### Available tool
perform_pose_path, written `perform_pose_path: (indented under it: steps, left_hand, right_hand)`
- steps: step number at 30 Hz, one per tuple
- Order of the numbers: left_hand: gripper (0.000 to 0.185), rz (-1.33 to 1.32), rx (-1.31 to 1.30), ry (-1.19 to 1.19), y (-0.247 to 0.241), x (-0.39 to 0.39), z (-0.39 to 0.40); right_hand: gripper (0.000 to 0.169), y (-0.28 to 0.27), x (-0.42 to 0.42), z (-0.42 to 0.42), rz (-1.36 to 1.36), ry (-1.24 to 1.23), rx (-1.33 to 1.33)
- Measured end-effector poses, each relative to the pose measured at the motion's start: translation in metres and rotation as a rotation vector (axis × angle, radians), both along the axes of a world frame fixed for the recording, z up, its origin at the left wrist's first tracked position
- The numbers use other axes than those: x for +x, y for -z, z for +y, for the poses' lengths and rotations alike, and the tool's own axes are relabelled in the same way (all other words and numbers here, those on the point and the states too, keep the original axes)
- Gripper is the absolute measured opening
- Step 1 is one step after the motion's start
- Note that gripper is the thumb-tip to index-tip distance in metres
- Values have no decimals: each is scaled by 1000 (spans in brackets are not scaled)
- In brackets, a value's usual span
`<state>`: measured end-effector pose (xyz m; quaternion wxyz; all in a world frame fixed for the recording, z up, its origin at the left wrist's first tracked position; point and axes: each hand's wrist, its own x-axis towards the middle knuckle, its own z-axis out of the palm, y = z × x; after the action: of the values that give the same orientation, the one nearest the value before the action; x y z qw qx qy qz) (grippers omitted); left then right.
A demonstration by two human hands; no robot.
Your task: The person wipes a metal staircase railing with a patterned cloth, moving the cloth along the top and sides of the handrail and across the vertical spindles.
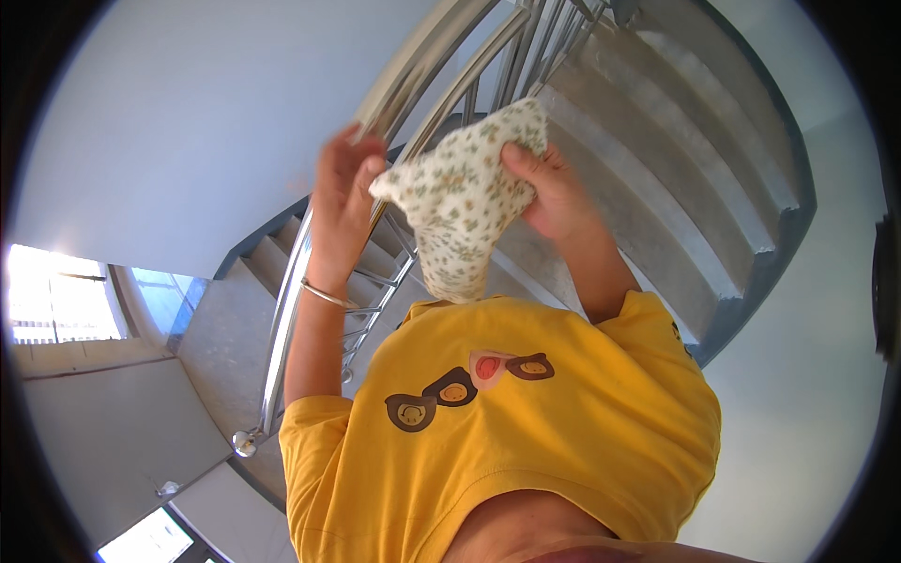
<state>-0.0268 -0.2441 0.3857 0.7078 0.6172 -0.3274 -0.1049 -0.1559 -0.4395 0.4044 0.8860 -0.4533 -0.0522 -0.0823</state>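
A cream cloth (pixel 457 190) with a small green and orange floral print hangs bunched in front of my chest. My right hand (pixel 549 186) grips its right side, thumb lying over the front and fingers behind. Beside the cloth's left corner is my left hand (pixel 345 190), raised with its fingers apart and slightly blurred. Its thumb is very close to that corner, but I see no grip on it. The cloth tapers downward, and its lower end reaches the front of my yellow T-shirt (pixel 563 436).
Polished metal handrails (pixel 422 77) run behind my left hand and the cloth. Concrete steps (pixel 662 127) curve along the right, and another flight of steps (pixel 271 260) lies beyond the railing at left. A bright window (pixel 63 295) is at far left, a lit screen (pixel 146 538) lower left.
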Motion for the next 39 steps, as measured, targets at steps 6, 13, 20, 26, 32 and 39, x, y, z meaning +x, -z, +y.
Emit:
perform_pose_path:
  steps: [6,13,20,26,32,39]
  left_hand:
    - [44,370,-194,449,25,-23,4]
    - [25,434,-286,174,11,-24,-6]
    - [24,-516,-26,-140,-8,-20,-17]
    - [30,-841,32,-38,-36,-15,-26]
    - [30,-874,60,-40,-48,-27,-42]
    - [42,-744,172,-161,-35,-3,-27]
  right_hand:
    - [23,-6,4,-2,42,150,-36]
    - [42,-4,7,-3,158,303,-175]
    - [66,20,2,-21,277,491,-580]
    - [69,-11,-13,-14,-176,670,-1497]
    - [66,-1,-5,7,-33,122,-938]
    - [32,-32,32,-64,254,168,-937]
